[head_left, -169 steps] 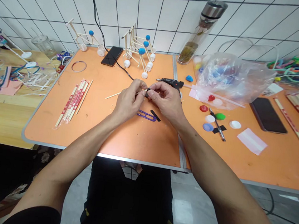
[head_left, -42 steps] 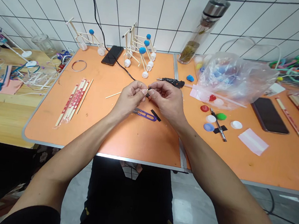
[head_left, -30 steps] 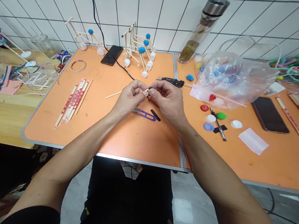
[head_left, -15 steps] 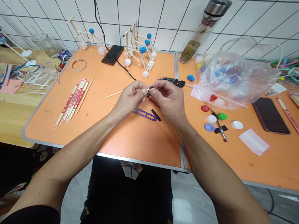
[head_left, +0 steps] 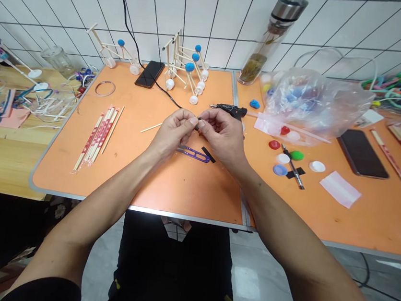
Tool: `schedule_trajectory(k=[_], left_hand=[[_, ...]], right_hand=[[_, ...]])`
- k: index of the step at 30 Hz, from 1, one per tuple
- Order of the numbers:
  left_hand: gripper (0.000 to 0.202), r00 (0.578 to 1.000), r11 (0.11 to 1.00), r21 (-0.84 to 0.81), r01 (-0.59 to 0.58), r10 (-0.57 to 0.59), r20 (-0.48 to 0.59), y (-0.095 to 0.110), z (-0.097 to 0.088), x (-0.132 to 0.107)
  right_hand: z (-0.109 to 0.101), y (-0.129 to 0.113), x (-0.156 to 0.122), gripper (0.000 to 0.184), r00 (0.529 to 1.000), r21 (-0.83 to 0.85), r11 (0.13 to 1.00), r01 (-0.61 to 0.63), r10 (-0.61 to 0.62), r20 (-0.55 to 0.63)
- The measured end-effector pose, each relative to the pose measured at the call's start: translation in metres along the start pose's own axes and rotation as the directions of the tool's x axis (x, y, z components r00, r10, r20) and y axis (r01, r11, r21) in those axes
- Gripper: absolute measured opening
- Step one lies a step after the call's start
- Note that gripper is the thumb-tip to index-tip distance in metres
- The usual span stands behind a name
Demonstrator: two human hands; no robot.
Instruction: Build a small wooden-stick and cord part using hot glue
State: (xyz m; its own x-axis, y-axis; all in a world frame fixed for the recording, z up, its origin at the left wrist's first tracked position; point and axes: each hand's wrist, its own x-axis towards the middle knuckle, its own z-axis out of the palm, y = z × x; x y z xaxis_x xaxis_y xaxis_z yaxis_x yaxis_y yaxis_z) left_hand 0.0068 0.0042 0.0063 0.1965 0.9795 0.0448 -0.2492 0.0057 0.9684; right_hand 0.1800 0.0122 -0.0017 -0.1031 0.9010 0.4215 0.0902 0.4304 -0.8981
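Observation:
My left hand (head_left: 173, 132) is closed in a pinch at the middle of the table. A thin wooden stick (head_left: 151, 127) pokes out on its left side and seems to run through the fingers. Against it, my right hand (head_left: 224, 131) pinches a small black strip (head_left: 198, 121) at the stick's end; fingertips hide most of this contact. Below the hands lie purple thread snips (head_left: 194, 154) and another black strip (head_left: 208, 155). Just behind the right hand rests a black glue gun (head_left: 229, 110).
Stick frames with blue balls and white caps (head_left: 190, 67) stand at the back, near a phone (head_left: 150, 74). Wrapped chopsticks (head_left: 97, 136) lie left. To the right are bottle caps (head_left: 282, 159), a pen (head_left: 293, 168), a plastic bag (head_left: 318, 103) and a second phone (head_left: 363, 153). A tea bottle (head_left: 270, 42) stands behind.
The fingertips have closed in a little around the stick's end, so its pale tip no longer shows. The whole view has shifted slightly; the things on the table stay put.

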Motion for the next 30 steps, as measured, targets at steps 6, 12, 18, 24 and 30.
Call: schedule_trajectory(k=[6, 12, 18, 24, 30], left_hand=[[0.059, 0.985, 0.967, -0.202, 0.152, -0.132, 0.109, 0.006, -0.002, 0.000], [0.059, 0.971, 0.941, -0.245, 0.234, -0.216, 0.101, 0.013, 0.000, -0.002], [0.054, 0.968, 0.925, -0.287, 0.247, -0.226, 0.105, 0.012, 0.000, -0.001], [0.051, 0.964, 0.903, -0.336, 0.267, -0.254, 0.082, 0.012, 0.001, -0.003], [0.046, 0.955, 0.883, -0.365, 0.294, -0.282, 0.086, 0.013, 0.002, -0.003]], right_hand=[[0.005, 0.001, -0.003, 0.037, 0.998, -0.028, 0.998, 0.048, -0.049, -0.029], [0.006, 0.000, -0.005, 0.028, 0.997, -0.024, 0.999, 0.044, -0.045, -0.057], [0.005, 0.003, -0.004, 0.012, 0.996, -0.034, 0.997, 0.067, -0.069, -0.061], [0.005, 0.007, -0.003, 0.017, 0.996, -0.013, 0.997, 0.075, -0.075, -0.054], [0.004, 0.007, -0.003, 0.024, 0.994, -0.077, 0.993, 0.094, -0.098, -0.045]])
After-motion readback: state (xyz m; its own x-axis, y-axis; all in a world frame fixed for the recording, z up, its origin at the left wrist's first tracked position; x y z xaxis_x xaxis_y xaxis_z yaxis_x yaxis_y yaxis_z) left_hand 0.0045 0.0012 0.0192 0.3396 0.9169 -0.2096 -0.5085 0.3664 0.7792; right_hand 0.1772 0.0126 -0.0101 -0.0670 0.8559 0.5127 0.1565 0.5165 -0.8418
